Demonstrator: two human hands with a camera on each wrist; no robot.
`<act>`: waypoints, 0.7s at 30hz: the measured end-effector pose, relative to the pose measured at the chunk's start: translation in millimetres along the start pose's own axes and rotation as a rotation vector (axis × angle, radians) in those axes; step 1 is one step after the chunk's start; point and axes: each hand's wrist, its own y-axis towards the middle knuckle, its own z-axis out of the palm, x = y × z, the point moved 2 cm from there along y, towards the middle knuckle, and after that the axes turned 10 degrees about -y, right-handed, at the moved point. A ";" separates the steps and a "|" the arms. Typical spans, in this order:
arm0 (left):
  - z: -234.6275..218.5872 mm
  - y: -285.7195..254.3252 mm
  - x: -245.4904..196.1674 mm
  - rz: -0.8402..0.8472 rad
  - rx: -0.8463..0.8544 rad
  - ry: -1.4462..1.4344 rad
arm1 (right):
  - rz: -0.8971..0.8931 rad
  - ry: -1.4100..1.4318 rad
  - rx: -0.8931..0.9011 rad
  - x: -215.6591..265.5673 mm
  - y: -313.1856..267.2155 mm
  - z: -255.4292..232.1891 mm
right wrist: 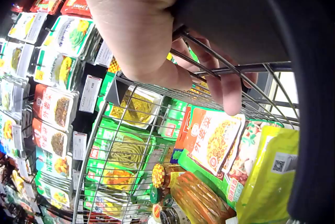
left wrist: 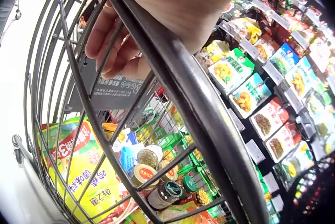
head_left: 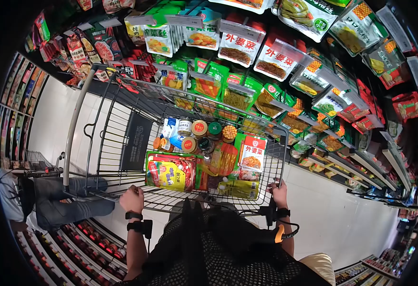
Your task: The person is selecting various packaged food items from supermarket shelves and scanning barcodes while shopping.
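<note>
A wire shopping cart (head_left: pixel 79 102) stands crosswise before me. My left hand (head_left: pixel 131 199) grips its near rim (left wrist: pixel 186 80), palm over the dark bar and fingers (left wrist: pixel 107 38) curled down inside. At the near right corner my right hand (head_left: pixel 279 193) holds the wire edge, its fingers (right wrist: pixel 230 90) hooked over the wires. Inside lie a large yellow and red seasoning bag (head_left: pixel 175 174), several jars (head_left: pixel 199 128), a clear pack with orange contents (head_left: pixel 224 158), a white and red pickle packet (head_left: pixel 253 155) and a yellow packet (head_left: pixel 242 188).
Beyond the cart rises a shelf wall hung with pickle packets (head_left: pixel 237 45), with price tags along its rails. A person in jeans (head_left: pixel 70 200) is beside the cart's handle end. Another cart (head_left: pixel 39 161) is farther left. Low shelves of goods (head_left: pixel 82 245) lie behind on the left.
</note>
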 end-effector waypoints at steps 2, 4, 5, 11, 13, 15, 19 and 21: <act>-0.9 0.1 -0.4 -0.006 0.000 -0.004 | -0.006 -0.011 0.011 -1.2 1.8 -0.9; -3.4 0.1 -2.2 -0.013 0.000 -0.008 | -0.024 -0.036 0.018 -0.1 3.3 -0.8; -4.7 0.0 -3.1 -0.014 0.001 0.001 | -0.026 -0.037 0.019 0.1 4.1 0.0; -2.3 1.7 -1.9 0.001 -0.030 -0.035 | -0.031 -0.034 0.019 -1.1 7.4 -0.6; -2.4 0.9 -2.1 -0.006 -0.026 -0.035 | -0.027 -0.019 0.018 -0.4 6.2 -0.7; -3.0 0.3 -2.1 -0.018 -0.017 -0.050 | -0.019 -0.024 0.019 -0.4 5.9 -0.3; -5.9 -1.3 -1.0 -0.035 -0.010 -0.008 | -0.009 -0.043 0.026 0.2 5.9 2.7; -7.2 -2.4 1.0 -0.033 -0.016 -0.010 | -0.002 -0.049 0.025 1.7 5.1 4.7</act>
